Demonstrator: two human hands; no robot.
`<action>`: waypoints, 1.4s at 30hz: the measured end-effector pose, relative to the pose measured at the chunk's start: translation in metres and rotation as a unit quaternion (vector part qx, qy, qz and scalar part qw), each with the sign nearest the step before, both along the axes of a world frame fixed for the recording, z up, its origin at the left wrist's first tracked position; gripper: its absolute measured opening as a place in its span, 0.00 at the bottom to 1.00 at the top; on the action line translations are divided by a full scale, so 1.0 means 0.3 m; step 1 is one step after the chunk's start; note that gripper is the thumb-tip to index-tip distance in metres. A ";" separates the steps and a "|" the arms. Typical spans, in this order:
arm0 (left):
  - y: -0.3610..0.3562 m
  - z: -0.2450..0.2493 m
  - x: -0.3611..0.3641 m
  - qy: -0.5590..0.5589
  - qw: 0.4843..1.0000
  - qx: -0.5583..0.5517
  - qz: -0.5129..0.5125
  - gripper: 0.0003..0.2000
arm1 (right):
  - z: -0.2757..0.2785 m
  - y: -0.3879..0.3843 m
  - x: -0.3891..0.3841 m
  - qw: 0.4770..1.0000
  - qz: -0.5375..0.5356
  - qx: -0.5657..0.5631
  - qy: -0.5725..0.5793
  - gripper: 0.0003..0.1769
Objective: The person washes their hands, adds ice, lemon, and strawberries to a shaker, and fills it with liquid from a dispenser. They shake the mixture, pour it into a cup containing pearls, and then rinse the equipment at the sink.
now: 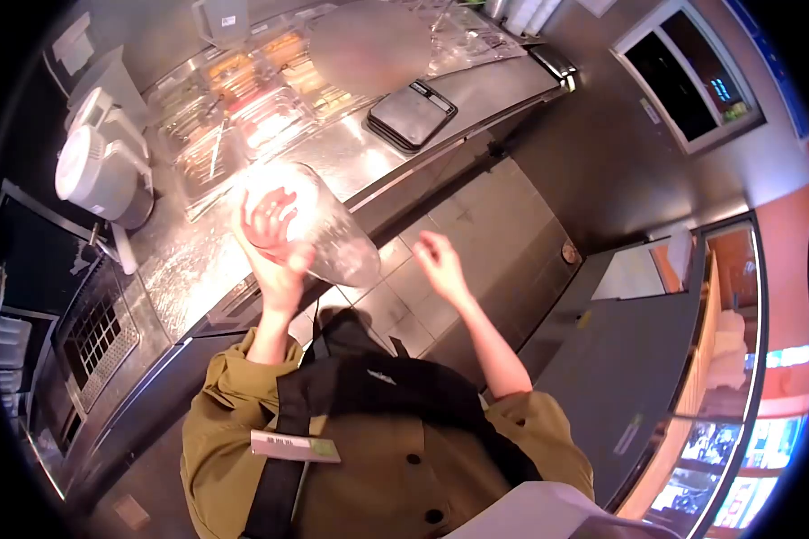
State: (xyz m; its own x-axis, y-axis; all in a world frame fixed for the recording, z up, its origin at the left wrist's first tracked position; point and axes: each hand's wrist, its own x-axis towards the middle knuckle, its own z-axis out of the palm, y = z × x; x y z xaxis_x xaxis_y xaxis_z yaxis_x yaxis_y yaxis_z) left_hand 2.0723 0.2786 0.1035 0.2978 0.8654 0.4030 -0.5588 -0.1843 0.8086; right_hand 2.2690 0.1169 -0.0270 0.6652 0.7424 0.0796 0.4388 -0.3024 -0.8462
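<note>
My left hand (271, 241) is raised over the edge of a steel counter (351, 162) and grips a large clear plastic container (328, 229), which is tilted with its base pointing down to the right. Its inside looks empty, though glare hides detail. My right hand (437, 258) hovers to the right of the container, over the tiled floor, fingers loosely apart and holding nothing. It does not touch the container. I wear an olive jacket and a black apron.
Several ingredient tubs (243, 108) are set into the counter at the back. A stack of black trays (412, 114) lies at its right end. A white appliance (99, 171) stands at the left above a metal grate (99, 334). A glass display case (728, 395) is at the right.
</note>
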 end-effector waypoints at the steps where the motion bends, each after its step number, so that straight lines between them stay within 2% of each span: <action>1: 0.035 -0.018 0.053 -0.009 0.999 -0.006 0.032 0.53 | -0.013 0.054 0.103 0.998 -0.053 0.016 0.018 0.20; 4: 0.162 -0.081 0.183 0.018 0.990 0.035 0.137 0.50 | -0.073 0.293 0.467 0.998 -0.038 0.024 -0.045 0.17; 5: 0.196 -0.092 0.227 0.015 0.986 0.030 0.162 0.49 | -0.127 0.392 0.619 0.982 -0.018 0.065 -0.177 0.16; 6: 0.217 -0.106 0.269 0.025 0.983 0.031 0.182 0.49 | -0.087 0.477 0.741 0.983 0.021 0.081 -0.164 0.14; 7: 0.257 -0.105 0.320 0.031 0.978 0.037 0.205 0.49 | -0.075 0.557 0.862 0.966 0.017 0.106 -0.235 0.14; 8: 0.278 -0.088 0.383 0.054 0.971 0.050 0.227 0.49 | -0.081 0.631 0.969 0.971 -0.044 0.057 -0.228 0.14; 11: 0.280 -0.016 0.555 0.115 0.950 0.078 0.281 0.49 | -0.147 0.748 1.198 0.983 -0.030 -0.002 -0.180 0.15; 14: 0.291 0.019 0.661 0.139 0.939 0.117 0.293 0.54 | -0.112 0.781 1.213 0.977 0.020 -0.154 -0.148 0.14; 15: 0.289 0.026 0.693 0.142 0.933 0.116 0.309 0.54 | -0.084 0.783 1.170 0.973 -0.001 -0.168 -0.157 0.14; 17: 0.277 0.030 0.758 0.156 0.919 0.109 0.346 0.54 | -0.059 0.787 1.103 0.963 0.087 -0.226 -0.118 0.14; 19: 0.257 0.010 0.822 0.186 0.886 0.108 0.410 0.55 | -0.129 0.805 1.077 0.950 0.210 -0.166 -0.160 0.14; 23: 0.257 -0.054 0.917 0.182 0.818 0.095 0.537 0.53 | -0.072 0.907 1.092 0.883 0.404 -0.220 -0.090 0.14; 24: 0.244 -0.092 0.928 0.185 0.808 0.050 0.558 0.52 | -0.089 0.924 1.119 0.878 0.435 -0.158 -0.122 0.12; 25: 0.265 -0.088 0.960 0.186 0.796 0.063 0.572 0.51 | -0.089 0.941 1.141 0.869 0.461 -0.093 -0.153 0.12; 26: 0.286 -0.084 0.992 0.188 0.784 0.077 0.586 0.50 | -0.085 0.955 1.159 0.862 0.483 0.003 -0.156 0.17; 29: 0.298 -0.103 1.091 0.212 0.750 0.031 0.626 0.51 | -0.078 1.024 1.183 0.784 0.595 -0.001 -0.176 0.24; 30: 0.296 -0.101 1.116 0.232 0.736 0.039 0.635 0.52 | -0.068 1.047 1.176 0.753 0.625 -0.029 -0.201 0.28; 33: 0.287 -0.117 1.148 0.281 0.718 0.059 0.634 0.53 | -0.087 1.087 1.170 0.679 0.674 -0.071 -0.281 0.34; 34: 0.291 -0.121 1.161 0.263 0.720 0.058 0.639 0.54 | -0.088 1.098 1.170 0.653 0.692 -0.052 -0.304 0.36; 37: 0.291 -0.113 1.177 0.231 0.715 0.014 0.660 0.54 | -0.065 1.102 1.144 0.589 0.708 -0.049 -0.387 0.34; 38: 0.289 -0.112 1.179 0.233 0.719 0.009 0.654 0.54 | -0.042 1.110 1.138 0.561 0.720 -0.004 -0.408 0.23; 41: 0.285 -0.108 1.183 0.234 0.726 -0.004 0.647 0.55 | -0.069 1.133 1.152 0.604 0.725 0.036 -0.329 0.24; 42: 0.284 -0.105 1.181 0.236 0.725 -0.013 0.647 0.55 | -0.068 1.156 1.174 0.619 0.736 0.016 -0.272 0.27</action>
State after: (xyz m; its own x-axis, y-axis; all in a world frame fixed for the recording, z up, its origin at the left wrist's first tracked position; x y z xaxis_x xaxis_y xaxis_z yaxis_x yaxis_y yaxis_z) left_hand 2.4265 0.3639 0.0721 -0.6702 0.5494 0.4991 0.4077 -0.2895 0.8660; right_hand 2.6212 0.4637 -0.0475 -0.8631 0.5045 0.0240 0.4421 0.7777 -0.4469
